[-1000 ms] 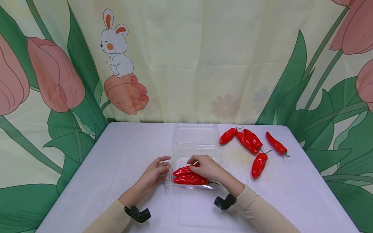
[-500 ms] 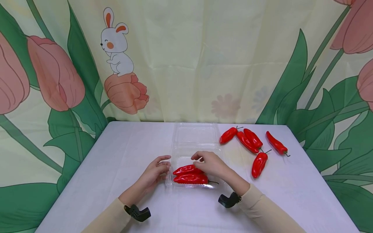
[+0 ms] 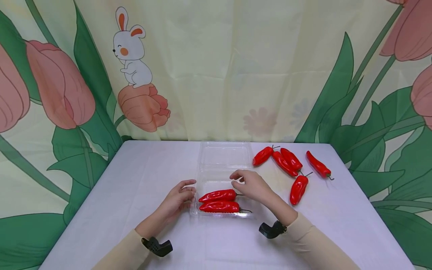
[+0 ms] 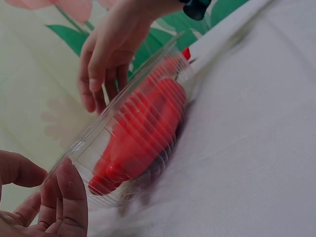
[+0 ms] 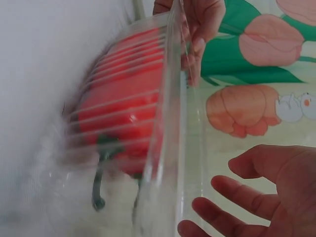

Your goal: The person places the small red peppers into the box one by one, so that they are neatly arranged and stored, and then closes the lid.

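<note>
Two red chili peppers (image 3: 219, 206) lie side by side in the front of a clear plastic clamshell box (image 3: 212, 176), its lid folded back flat. Both stems point right. My left hand (image 3: 179, 198) is at the box's left edge with loosely bent fingers, fingertips right at the rim in the left wrist view. Above the right part of the box is my right hand (image 3: 253, 186), its fingers apart and nothing between them. In the right wrist view its spread fingers (image 5: 242, 192) are beside the box's rim, and the peppers show through the ribbed wall.
Several more red chili peppers (image 3: 287, 161) lie loose at the back right of the white-covered table (image 3: 152, 165). One pepper (image 3: 298, 190) is nearer the front. A printed curtain (image 3: 202, 75) hangs directly behind the table's back edge.
My right hand has let go of the rear pepper in the box and moved up and to the right, uncovering its stem. My left hand has stayed at the box's left edge.
</note>
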Tool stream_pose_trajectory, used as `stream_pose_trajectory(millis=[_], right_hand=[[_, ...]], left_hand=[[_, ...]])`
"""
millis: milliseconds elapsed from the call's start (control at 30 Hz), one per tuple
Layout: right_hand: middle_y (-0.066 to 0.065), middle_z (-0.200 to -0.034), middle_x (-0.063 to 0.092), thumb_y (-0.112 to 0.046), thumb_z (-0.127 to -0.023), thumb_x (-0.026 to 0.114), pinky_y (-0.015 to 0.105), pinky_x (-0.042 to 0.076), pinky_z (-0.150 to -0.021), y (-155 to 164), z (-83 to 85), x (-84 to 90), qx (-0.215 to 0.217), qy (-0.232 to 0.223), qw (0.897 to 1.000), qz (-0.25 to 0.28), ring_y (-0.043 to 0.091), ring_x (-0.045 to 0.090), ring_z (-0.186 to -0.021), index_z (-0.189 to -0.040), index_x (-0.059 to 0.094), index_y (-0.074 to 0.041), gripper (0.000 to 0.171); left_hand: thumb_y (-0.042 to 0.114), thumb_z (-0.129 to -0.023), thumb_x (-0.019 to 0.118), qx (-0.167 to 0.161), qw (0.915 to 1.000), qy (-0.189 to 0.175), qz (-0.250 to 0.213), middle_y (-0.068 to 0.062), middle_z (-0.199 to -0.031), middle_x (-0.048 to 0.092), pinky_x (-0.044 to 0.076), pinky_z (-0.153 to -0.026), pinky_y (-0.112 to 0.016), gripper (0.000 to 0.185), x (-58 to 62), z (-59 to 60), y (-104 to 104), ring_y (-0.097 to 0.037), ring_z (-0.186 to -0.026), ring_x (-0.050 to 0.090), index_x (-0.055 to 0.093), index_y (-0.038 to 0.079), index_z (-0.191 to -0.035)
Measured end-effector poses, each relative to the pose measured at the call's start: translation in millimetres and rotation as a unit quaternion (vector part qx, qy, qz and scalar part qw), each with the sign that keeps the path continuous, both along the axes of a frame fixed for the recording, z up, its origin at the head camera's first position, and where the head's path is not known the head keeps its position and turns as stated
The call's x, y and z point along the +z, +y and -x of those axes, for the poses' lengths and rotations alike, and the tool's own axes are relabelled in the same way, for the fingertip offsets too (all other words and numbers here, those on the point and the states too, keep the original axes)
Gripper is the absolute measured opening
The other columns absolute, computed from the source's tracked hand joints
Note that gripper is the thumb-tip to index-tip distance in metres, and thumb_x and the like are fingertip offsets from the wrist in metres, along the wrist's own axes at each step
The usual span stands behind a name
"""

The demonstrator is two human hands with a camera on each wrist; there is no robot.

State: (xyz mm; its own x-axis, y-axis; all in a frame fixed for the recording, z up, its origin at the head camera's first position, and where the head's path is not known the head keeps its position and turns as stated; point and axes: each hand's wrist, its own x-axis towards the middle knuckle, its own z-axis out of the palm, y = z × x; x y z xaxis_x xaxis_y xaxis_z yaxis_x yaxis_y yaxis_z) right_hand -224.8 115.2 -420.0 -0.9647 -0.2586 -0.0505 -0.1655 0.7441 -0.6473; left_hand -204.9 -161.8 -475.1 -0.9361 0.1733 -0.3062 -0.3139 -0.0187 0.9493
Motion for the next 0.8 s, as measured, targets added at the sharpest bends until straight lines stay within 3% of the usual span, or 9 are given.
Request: stream_pose_trajectory(millis=[533,800], right_hand=[[0.000,-0.108,0.067,-0.025,-0.084,0.070,0.035,0.055,-0.077,21,2.3,6.2,-0.020,0.028,0.999,0.002,0.022,0.061,-0.100,-0.113,0.066,-0.017,0.030],[0.002,-0.104,0.067,-0.025,-0.083,0.071,0.029,0.056,-0.068,33,3.3,4.3,-0.041,0.040,0.998,0.016,0.018,0.061,-0.089,-0.113,0.066,-0.015,0.031]], left_hand=[[0.012,-0.088,0.062,-0.003,1.0000,0.001,-0.003,-0.017,-0.113,0.056,0.051,-0.071,-0.027,0.048,-0.9,-1.0,0,-0.019,-0.082,0.056,0.046,0.015,-0.134],[0.012,-0.088,0.062,0.000,1.0000,0.004,0.000,-0.015,-0.112,0.057,0.051,-0.070,-0.027,0.048,-2.7,0.2,-1,-0.019,-0.081,0.057,0.046,0.015,-0.133]])
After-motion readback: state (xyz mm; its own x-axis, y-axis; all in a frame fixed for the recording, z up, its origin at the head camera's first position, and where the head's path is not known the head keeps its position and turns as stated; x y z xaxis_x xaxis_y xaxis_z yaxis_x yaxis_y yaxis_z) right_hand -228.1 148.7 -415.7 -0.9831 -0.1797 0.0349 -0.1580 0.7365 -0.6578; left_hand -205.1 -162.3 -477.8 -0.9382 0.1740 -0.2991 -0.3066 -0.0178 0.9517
